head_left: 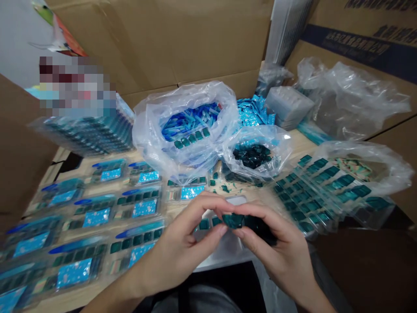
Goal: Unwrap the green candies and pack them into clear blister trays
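My left hand (pixel 192 237) and my right hand (pixel 276 243) meet above the table's front edge, fingertips pinched around a dark green, glossy piece (pixel 232 220). More dark green pieces (pixel 259 228) show under the curled right fingers, partly hidden. Beneath my hands lies a clear plastic tray (pixel 211 256), with green squares (pixel 204 224) visible in it beside the left fingers. Just beyond, a few loose green squares (pixel 224 188) and crumbs are scattered on the wood. An open plastic bag (pixel 280 141) behind them holds a heap of dark green pieces (pixel 252 155).
Filled clear packs (pixel 97 217) with blue sticks and blue sachets stand in rows at left. A tall pack stack (pixel 94 134) rises behind. One bag (pixel 146 117) holds blue sticks; another (pixel 391 169) sits right, near trays of green squares (pixel 306 195). Cardboard (pixel 195 39) walls the back.
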A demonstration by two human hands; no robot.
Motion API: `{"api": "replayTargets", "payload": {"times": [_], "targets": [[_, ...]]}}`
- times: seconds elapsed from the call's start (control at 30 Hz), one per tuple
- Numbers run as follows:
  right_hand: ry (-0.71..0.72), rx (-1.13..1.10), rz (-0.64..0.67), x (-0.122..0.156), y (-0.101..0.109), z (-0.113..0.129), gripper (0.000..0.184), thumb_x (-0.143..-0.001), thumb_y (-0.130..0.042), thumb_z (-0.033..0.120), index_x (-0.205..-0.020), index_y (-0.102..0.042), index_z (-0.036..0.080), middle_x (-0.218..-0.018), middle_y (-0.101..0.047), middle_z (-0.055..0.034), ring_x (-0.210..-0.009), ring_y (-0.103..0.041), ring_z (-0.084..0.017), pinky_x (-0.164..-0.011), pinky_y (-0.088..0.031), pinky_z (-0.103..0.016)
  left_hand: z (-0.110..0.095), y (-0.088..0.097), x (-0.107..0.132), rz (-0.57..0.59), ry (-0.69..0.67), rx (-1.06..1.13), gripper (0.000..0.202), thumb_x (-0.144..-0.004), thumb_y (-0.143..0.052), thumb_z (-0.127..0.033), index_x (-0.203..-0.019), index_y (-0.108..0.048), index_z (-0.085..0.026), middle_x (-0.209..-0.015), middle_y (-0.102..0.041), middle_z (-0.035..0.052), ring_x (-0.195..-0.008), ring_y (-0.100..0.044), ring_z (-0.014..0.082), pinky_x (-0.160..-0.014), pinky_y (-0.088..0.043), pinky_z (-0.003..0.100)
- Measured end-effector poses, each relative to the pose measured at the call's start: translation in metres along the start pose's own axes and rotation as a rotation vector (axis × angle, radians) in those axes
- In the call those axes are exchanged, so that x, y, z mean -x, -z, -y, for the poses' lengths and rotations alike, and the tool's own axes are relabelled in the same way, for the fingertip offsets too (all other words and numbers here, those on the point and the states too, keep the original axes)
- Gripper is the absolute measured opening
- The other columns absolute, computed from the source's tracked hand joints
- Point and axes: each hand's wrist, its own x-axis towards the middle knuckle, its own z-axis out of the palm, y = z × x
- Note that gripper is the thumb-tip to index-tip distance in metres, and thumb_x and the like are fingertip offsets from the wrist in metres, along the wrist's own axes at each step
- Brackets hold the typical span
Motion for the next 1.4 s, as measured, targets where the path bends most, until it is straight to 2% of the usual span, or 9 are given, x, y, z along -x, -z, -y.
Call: {"api": "replayTargets", "payload": {"times": [0.27,0.37,0.57,0.73,0.87,0.97,1.1,1.3,1.4], "targets": [[0.269,0.227,0.027,0.005,-0.001,-0.003,0.036,-0.089,-0.058,0.001,-0.117,-0.064,0.022,-0.107,-0.07,-0.0023,-0.097,-0.066,-0.011,-0.087,-0.054,-0.017,-0.006,0.002,0.007,-0.011,-0.223,-0.232,0.037,-0.092,-0.057,-0.002,-0.12,-0.051,-0.027,-0.111,-0.057,-0.0008,-0.11,-0.052,0.0105,-0.099,-0.041,0.018],[0.266,0.264,0.005,0.006,-0.003,-0.005,0.033,-0.09,-0.058,0.003,-0.117,-0.062,0.021,-0.104,-0.07,-0.0024,-0.096,-0.066,-0.011,-0.087,-0.054,-0.018,-0.011,0.001,0.009,-0.012,-0.314,-0.4,0.036,-0.092,-0.053,0.002,-0.119,-0.05,-0.022,-0.109,-0.056,0.0005,-0.107,-0.052,0.0106,-0.098,-0.04,0.019],[0.207,0.274,-0.018,0.005,-0.006,-0.005,0.023,-0.09,-0.059,0.008,-0.108,-0.059,0.022,-0.097,-0.067,-0.0009,-0.091,-0.066,-0.012,-0.082,-0.055,-0.018,-0.013,0.0,0.005,-0.006,-0.318,-0.621,0.016,-0.098,-0.05,-0.007,-0.108,-0.055,-0.018,-0.103,-0.054,0.0023,-0.099,-0.053,0.0106,-0.091,-0.043,0.017],[0.117,0.295,-0.147,0.004,0.001,-0.012,0.018,-0.088,-0.06,0.009,-0.098,-0.059,0.025,-0.095,-0.065,0.0002,-0.092,-0.065,-0.013,-0.084,-0.053,-0.021,-0.006,-0.001,-0.01,-0.033,-0.306,-0.488,0.015,-0.098,-0.048,-0.006,-0.097,-0.053,-0.02,-0.095,-0.055,0.0,-0.092,-0.055,0.0097,-0.084,-0.045,0.017],[0.028,0.369,-0.312,0.003,0.015,-0.02,0.019,-0.086,-0.062,0.009,-0.094,-0.06,0.026,-0.093,-0.066,0.0014,-0.089,-0.066,-0.013,-0.084,-0.052,-0.021,0.004,0.005,-0.026,-0.11,-0.182,-0.311,0.015,-0.099,-0.047,-0.01,-0.096,-0.053,-0.023,-0.092,-0.057,-0.0021,-0.085,-0.056,0.0087,-0.076,-0.047,0.017],[0.048,0.311,-0.279,0.002,0.017,-0.02,0.022,-0.085,-0.062,0.007,-0.095,-0.06,0.026,-0.094,-0.066,0.0025,-0.091,-0.065,-0.011,-0.084,-0.052,-0.019,0.008,0.005,-0.036,-0.042,-0.147,-0.273,0.009,-0.096,-0.057,-0.017,-0.101,-0.056,-0.025,-0.096,-0.059,-0.0021,-0.09,-0.058,0.0101,-0.078,-0.048,0.018],[0.123,0.209,-0.188,0.001,0.011,-0.013,0.025,-0.086,-0.06,0.004,-0.095,-0.058,0.026,-0.095,-0.064,0.0032,-0.092,-0.063,-0.01,-0.085,-0.051,-0.018,0.004,-0.002,-0.036,0.088,-0.142,-0.288,0.021,-0.092,-0.066,-0.021,-0.108,-0.055,-0.027,-0.1,-0.061,-0.0034,-0.095,-0.059,0.0101,-0.083,-0.048,0.018],[0.148,0.227,-0.119,0.002,0.011,-0.011,0.023,-0.086,-0.06,0.004,-0.095,-0.058,0.025,-0.096,-0.062,0.001,-0.091,-0.062,-0.011,-0.081,-0.051,-0.018,-0.004,-0.007,-0.027,0.091,-0.201,-0.347,0.018,-0.095,-0.053,-0.008,-0.1,-0.054,-0.025,-0.096,-0.062,-0.0032,-0.09,-0.06,0.0086,-0.079,-0.049,0.016],[0.148,0.266,-0.146,0.005,0.012,-0.012,0.023,-0.084,-0.058,0.003,-0.092,-0.056,0.025,-0.092,-0.061,0.0006,-0.087,-0.062,-0.012,-0.077,-0.052,-0.02,-0.003,-0.004,-0.03,-0.016,-0.31,-0.492,0.02,-0.092,-0.049,-0.002,-0.095,-0.053,-0.021,-0.091,-0.06,-0.0005,-0.087,-0.059,0.0113,-0.077,-0.05,0.021]]}}
